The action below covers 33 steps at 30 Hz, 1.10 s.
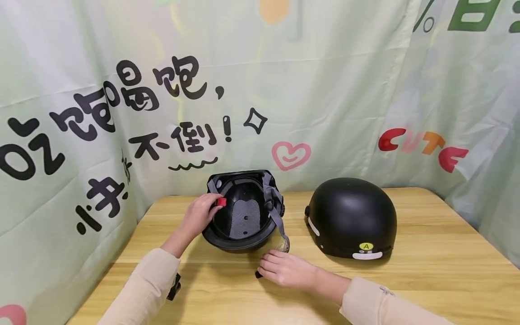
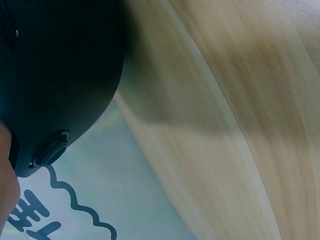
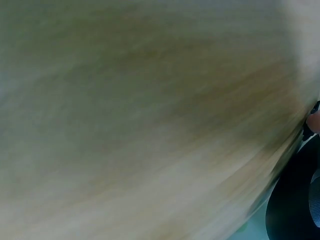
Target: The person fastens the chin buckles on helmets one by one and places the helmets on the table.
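Observation:
An upturned black helmet (image 1: 243,245) rests on the table, its padded inside facing me. At its left rim my left hand (image 1: 199,213) pinches a red buckle piece (image 1: 221,201) between thumb and fingers. A grey chin strap (image 1: 277,220) hangs over the right side and runs down to my right hand (image 1: 286,270). That hand grips the strap's end low over the table, and a black buckle tip (image 1: 258,274) pokes out past its fingers. In the left wrist view the helmet's dark shell (image 2: 65,65) fills the upper left. The right wrist view catches only a fingertip (image 3: 314,122).
A second black helmet (image 1: 351,216), right way up with a yellow "A" sticker, stands to the right on the wooden table (image 1: 438,253). A black object (image 1: 174,287) shows beside the left forearm. Behind the table hangs a printed curtain (image 1: 333,90).

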Motion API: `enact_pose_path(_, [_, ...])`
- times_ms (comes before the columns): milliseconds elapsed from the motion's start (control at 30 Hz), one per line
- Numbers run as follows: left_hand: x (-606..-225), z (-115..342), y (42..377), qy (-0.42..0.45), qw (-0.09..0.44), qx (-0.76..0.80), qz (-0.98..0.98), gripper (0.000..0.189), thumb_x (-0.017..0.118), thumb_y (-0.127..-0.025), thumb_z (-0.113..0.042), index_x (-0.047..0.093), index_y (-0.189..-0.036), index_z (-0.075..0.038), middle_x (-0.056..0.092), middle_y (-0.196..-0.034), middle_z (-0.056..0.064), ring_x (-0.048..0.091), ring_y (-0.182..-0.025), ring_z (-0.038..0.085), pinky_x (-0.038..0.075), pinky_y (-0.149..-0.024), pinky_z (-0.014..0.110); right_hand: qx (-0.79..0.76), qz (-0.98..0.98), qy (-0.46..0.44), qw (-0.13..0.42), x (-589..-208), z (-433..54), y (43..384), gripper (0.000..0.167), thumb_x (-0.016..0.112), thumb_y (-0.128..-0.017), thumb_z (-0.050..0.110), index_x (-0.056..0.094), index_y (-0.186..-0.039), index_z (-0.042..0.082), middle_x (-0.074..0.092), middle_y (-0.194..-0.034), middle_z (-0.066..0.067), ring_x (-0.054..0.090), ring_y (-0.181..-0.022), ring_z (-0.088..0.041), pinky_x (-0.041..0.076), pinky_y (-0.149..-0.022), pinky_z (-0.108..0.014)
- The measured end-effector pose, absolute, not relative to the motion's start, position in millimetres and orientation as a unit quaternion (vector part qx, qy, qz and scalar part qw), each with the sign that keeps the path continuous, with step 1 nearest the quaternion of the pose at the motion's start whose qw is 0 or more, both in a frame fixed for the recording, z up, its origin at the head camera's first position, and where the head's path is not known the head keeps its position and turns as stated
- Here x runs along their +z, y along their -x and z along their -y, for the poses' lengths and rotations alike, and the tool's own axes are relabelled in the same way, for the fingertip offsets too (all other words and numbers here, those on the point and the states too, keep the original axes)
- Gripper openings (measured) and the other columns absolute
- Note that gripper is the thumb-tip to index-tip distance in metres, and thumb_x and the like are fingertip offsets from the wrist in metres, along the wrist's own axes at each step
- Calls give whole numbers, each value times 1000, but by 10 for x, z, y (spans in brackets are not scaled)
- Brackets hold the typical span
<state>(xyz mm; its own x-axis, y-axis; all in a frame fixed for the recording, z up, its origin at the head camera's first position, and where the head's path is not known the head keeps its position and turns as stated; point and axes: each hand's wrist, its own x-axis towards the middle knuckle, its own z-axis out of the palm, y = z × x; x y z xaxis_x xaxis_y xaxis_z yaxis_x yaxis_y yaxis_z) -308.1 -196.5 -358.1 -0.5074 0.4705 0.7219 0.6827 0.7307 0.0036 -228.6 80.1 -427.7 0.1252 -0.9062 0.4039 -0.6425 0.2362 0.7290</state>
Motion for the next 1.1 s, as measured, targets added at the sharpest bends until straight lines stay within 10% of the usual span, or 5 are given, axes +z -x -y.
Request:
enact_pose_path(867, [-3534,1955,3043,319,370,-144,860,27,77,-70,-10,67,-94,-2,70,-88,12,65,-81,28,52,-69,41,-128,700,-549,438,-4289,-758,2204,12,52,-82,16,63,-80,21,62,-80,12,56,-77,-7,49,-82,-29])
enact_pose_path(1100, [-3512,1864,3056,306,359,-147,869,30,74,-72,-21,65,-97,-4,70,-85,10,66,-73,26,52,-64,41,123,787,-534,282,-4042,-824,2024,12,69,-78,12,66,-89,13,68,-85,7,62,-77,-5,50,-77,-19])
